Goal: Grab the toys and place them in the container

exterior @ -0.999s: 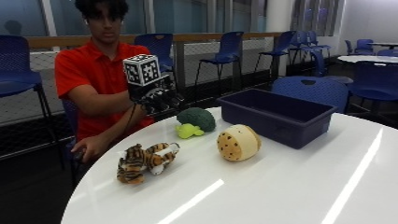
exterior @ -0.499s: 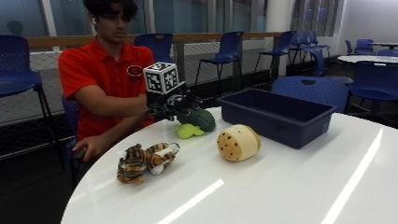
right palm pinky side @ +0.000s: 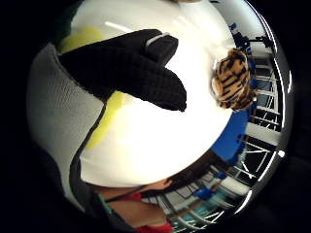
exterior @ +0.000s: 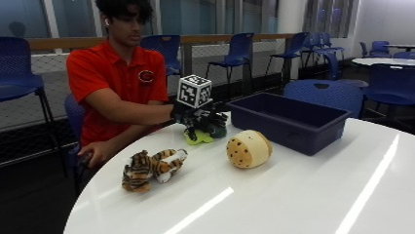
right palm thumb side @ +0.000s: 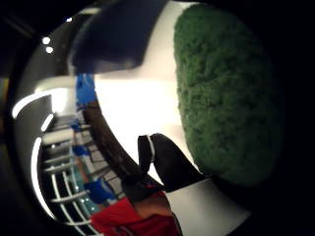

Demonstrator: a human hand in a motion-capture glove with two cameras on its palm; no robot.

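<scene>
Outside view: hand point(exterior: 198, 121) lowered onto broccoli toy point(exterior: 209, 131).

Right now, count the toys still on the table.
3: a tiger toy nearest the table's near edge, a tan spotted toy beside the blue container, and a broccoli toy under the gloved right hand.

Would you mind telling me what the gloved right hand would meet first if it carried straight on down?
Most likely the green broccoli toy: the right hand is directly over it, and the toy fills the thumb-side palm view. Whether they already touch is unclear.
</scene>
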